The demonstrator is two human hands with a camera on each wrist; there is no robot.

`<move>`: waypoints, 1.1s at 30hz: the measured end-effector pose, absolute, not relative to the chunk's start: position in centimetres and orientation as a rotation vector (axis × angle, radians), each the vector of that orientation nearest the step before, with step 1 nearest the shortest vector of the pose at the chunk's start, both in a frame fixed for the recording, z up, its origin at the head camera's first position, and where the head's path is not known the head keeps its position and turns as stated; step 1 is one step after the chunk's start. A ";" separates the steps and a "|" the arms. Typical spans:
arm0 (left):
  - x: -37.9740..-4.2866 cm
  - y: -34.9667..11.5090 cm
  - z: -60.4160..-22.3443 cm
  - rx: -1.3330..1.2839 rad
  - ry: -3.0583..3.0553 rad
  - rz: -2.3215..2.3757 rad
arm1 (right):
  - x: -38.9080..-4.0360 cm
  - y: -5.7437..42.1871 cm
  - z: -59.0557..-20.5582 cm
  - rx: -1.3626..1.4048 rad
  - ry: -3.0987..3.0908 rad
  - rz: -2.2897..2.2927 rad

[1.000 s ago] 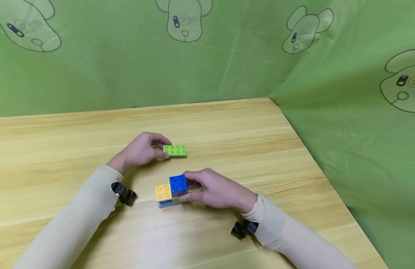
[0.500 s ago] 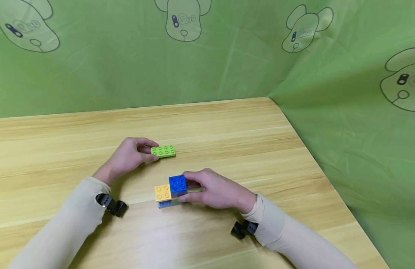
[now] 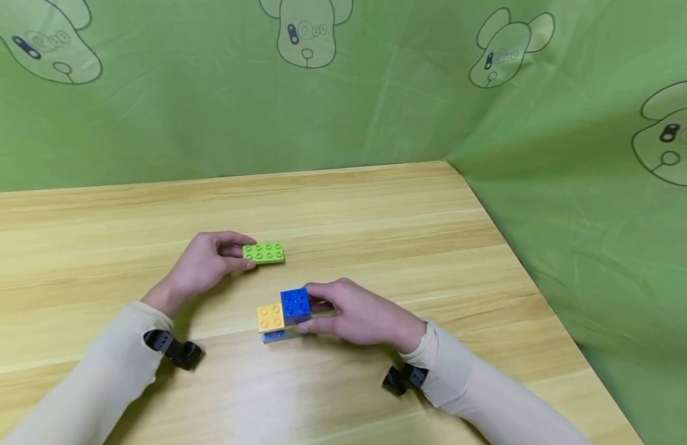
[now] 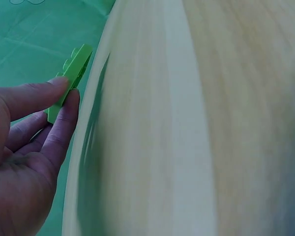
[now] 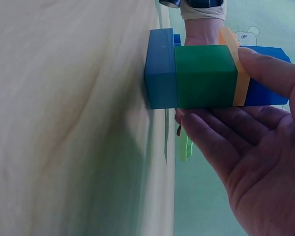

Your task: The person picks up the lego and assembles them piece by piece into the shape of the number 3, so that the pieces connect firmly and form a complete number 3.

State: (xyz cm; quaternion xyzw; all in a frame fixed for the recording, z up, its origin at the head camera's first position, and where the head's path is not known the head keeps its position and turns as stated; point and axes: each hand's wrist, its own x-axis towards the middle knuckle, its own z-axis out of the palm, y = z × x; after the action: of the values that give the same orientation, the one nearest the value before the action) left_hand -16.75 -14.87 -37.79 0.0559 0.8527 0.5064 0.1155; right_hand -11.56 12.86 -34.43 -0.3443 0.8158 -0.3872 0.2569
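My left hand (image 3: 201, 264) pinches a thin lime-green toy brick (image 3: 268, 253) by its left end, thumb and fingers on opposite sides. In the left wrist view this brick (image 4: 70, 81) is seen edge-on. Closer to me, my right hand (image 3: 357, 314) grips a stack of building bricks from its right side. On top of the stack is a blue brick (image 3: 295, 301), on a flat yellow brick (image 3: 269, 317) that juts out to the left. The right wrist view shows a green brick (image 5: 205, 76) under the yellow one and a lighter blue brick (image 5: 161, 69) at the bottom.
Both hands work over a light wooden table (image 3: 376, 216). Green cloth (image 3: 376, 111) with printed bear outlines hangs along its back and right edges. A small black camera (image 3: 176, 351) is strapped to the left wrist, another (image 3: 403, 378) to the right.
My left hand has drawn the lime-green brick to the left and slightly nearer to me. My right hand and the stack have stayed in place.
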 end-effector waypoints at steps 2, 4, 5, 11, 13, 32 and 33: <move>-16.7 -15.1 -37.7 0.165 2.496 1.490 | -11.6 12.9 -34.5 -0.928 2.209 -1.051; -16.5 -15.3 -37.6 0.162 2.491 1.507 | -11.6 12.8 -34.4 -0.926 2.206 -1.051; -16.4 -15.4 -37.6 0.160 2.488 1.518 | -11.7 12.8 -34.4 -0.925 2.206 -1.049; -15.6 -16.0 -37.5 0.164 2.469 1.568 | -11.6 12.7 -34.3 -0.915 2.199 -1.052; -15.4 -16.1 -37.5 0.155 2.457 1.586 | -11.6 12.7 -34.3 -0.912 2.198 -1.056; -12.7 -16.4 -37.0 0.064 2.400 1.718 | -11.4 12.7 -34.3 -0.932 2.196 -1.084; -12.6 -16.5 -36.8 0.066 2.407 1.722 | -11.4 12.7 -34.3 -0.937 2.196 -1.085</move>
State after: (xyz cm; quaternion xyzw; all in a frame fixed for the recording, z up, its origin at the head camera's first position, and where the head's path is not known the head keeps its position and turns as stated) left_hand -12.63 -16.50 -36.81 0.0220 0.8097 0.5794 0.0906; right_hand -11.41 12.66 -34.34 -0.3453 0.8093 -0.3998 0.2568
